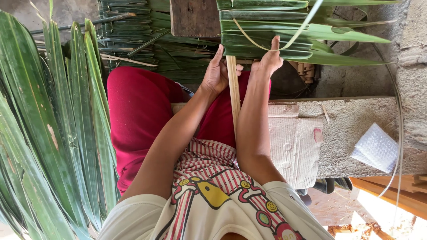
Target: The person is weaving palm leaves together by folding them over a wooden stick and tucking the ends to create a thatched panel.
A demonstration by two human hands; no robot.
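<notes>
So the bamboo stick (233, 91) runs lengthwise away from the body, right between both hands, its far end tucked under the folded green palm leaves (267, 42). The left hand (217, 73) is curled around the stick. The right hand (269, 60) is the one nearer the leaves, fingers pinched on the pale leaf strip (284, 44) looping over them. The leaves look flat, glossy and stacked in neat rows across the stick.

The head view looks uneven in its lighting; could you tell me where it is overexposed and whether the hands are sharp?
Head view: sunlight blows out the floor at the lower right; both the left hand and the right hand sit in even shade, reasonably sharp; the green leaves at the left edge look slightly soft.
</notes>
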